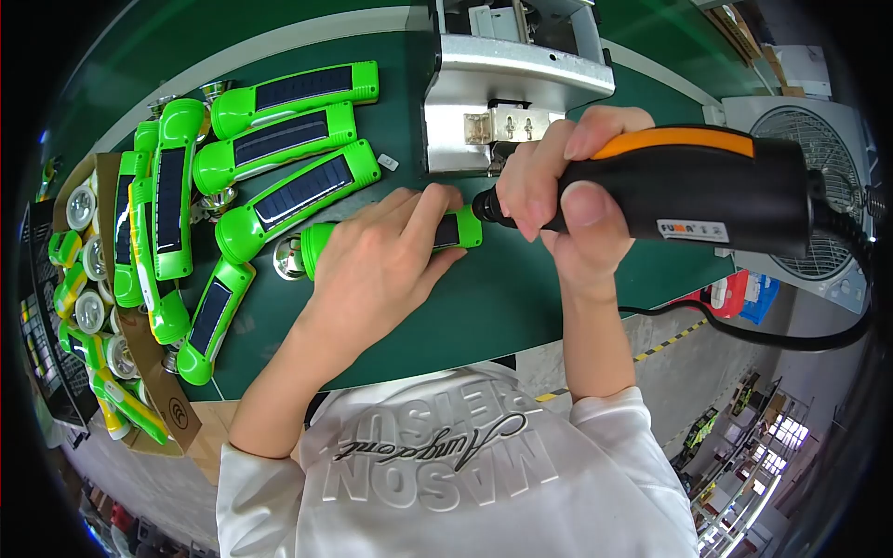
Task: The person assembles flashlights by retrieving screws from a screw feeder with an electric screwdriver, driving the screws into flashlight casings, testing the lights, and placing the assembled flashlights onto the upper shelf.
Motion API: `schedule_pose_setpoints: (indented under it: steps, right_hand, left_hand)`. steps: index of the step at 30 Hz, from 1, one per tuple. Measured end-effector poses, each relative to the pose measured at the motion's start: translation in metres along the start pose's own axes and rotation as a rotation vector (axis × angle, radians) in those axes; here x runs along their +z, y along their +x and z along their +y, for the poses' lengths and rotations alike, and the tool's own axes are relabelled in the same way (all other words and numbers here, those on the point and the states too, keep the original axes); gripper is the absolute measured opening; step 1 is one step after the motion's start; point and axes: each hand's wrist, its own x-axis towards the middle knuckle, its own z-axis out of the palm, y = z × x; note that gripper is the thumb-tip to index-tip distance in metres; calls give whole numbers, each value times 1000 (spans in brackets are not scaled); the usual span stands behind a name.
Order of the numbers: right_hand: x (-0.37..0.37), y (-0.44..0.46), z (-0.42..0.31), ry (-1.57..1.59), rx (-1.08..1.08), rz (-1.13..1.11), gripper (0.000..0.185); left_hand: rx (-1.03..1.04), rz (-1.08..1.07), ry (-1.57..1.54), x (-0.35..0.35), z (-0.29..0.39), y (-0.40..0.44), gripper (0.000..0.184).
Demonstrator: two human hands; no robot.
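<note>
My left hand (386, 246) is wrapped over a green flashlight (472, 228) with a dark solar panel, pressing it down on the green table. Its silvery reflector (289, 258) sticks out at the left end. In my right hand (581, 191) is a black electric screwdriver (716, 191) with an orange strip, held level and closed in the fingers. The screwdriver's nose (487, 206) meets the flashlight's right end; the bit itself cannot be made out. Several similar flashlights (302, 191) lie to the left of my left hand.
A metal fixture (521, 74) stands at the back of the table. A small white piece (388, 162) lies near the flashlights. At left is a cardboard box (153, 363) full of flashlights. A fan (809, 139) stands at right, behind the screwdriver's black cable (791, 342).
</note>
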Motion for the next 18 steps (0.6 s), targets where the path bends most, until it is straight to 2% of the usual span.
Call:
schedule_pose_setpoints:
  steps: [2,8,15,18]
  right_hand:
    - [0,1,-1,23,13,-13,27]
    - [-5,2,3,-51,-72,-172,39]
    - [2,-5,5,-4,-92,-123,39]
    - [0,-5,-1,-57,-164,-154,43]
  left_hand:
    - [10,10,2,0,0,0,43]
    - [10,4,9,0,-1,0,44]
    - [-11,-38,-2,0,0,1,45]
    - [-8,-60,36,-2,2,2,44]
